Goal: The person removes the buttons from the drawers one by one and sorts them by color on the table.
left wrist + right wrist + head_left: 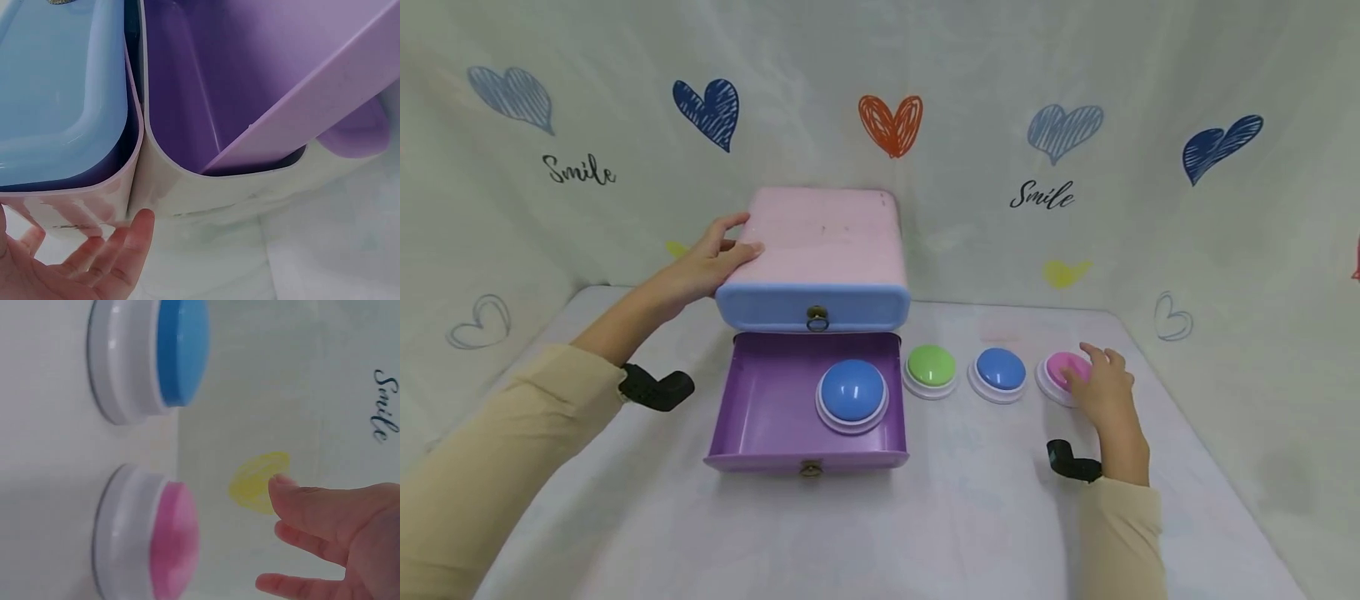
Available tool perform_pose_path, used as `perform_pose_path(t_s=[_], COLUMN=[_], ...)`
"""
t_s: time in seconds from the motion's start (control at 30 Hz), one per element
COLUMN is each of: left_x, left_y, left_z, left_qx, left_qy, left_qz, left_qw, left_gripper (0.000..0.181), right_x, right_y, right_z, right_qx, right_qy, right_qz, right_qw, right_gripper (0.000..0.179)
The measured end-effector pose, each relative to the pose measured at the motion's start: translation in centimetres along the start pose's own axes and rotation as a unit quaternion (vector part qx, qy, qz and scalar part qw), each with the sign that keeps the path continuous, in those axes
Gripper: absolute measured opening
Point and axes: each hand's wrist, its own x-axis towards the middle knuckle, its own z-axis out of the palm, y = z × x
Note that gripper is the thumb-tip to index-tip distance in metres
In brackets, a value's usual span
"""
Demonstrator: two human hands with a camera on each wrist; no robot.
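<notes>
A two-tier drawer box (827,233) with a pink top stands at the back of the table. Its blue upper drawer (62,94) is closed, while the purple lower drawer (767,408) is pulled out, a large blue push button (852,392) lying inside. My left hand (711,254) rests at the box's left side, thumb and fingers spread along the upper edge. Over at the right, my right hand (1105,387) hovers just above a pink push button (175,540), fingers apart and loosely bent. In the right wrist view nothing sits between those fingers.
Right of the drawer, a green push button (932,367) and a smaller blue push button (1000,369) stand in a row with the pink one. A white cloth backdrop (970,67) printed with hearts rises behind the white table (970,533).
</notes>
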Motion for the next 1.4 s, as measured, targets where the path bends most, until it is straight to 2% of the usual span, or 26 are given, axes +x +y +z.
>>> perform_pose_path(t_s=[0.17,0.3,0.5,0.57,0.77,0.97,1.23,1.3,1.4], left_x=[0.1,0.0,-0.1,-0.1,-0.1,-0.1,-0.1,-0.1,-0.1], left_y=[-0.1,-0.2,-0.2,-0.2,-0.1,0.0,0.1,0.1,0.0], left_z=[-0.2,-0.3,-0.3,-0.2,-0.2,-0.3,-0.2,-0.1,0.0], left_qx=[-0.003,-0.001,-0.001,-0.001,-0.001,0.0,-0.003,-0.004,-0.002], left_qy=[0.002,0.001,0.002,0.003,0.003,0.003,0.002,0.001,0.0], left_qz=[-0.001,0.001,-0.002,-0.002,-0.004,-0.005,-0.005,-0.006,-0.007], left_qw=[1.0,1.0,1.0,1.0,1.0,1.0,1.0,1.0,1.0], left_gripper=[0.076,0.075,0.076,0.076,0.075,0.075,0.075,0.075,0.075], right_x=[-1.0,-2.2,-4.1,-4.6,-5.9,-7.4,-8.5,-8.6,-8.7], right_y=[-1.8,-3.7,-6.8,-7.7,-10.2,-12.6,-14.4,-14.7,-15.0], right_z=[-1.6,-2.2,-2.3,-2.1,-0.6,1.2,4.0,4.6,5.3], right_qx=[0.018,0.023,0.043,0.051,0.069,0.065,0.047,0.043,0.032], right_qy=[0.026,0.029,0.032,0.035,0.025,-0.015,-0.027,-0.037,-0.065], right_qz=[-0.071,-0.112,-0.186,-0.22,-0.327,-0.388,-0.464,-0.475,-0.468], right_qw=[0.997,0.993,0.9811,0.9736,0.9421,0.9192,0.884,0.8782,0.881], right_gripper=[0.052,0.053,0.046,0.043,0.04,0.047,0.052,0.052,0.051])
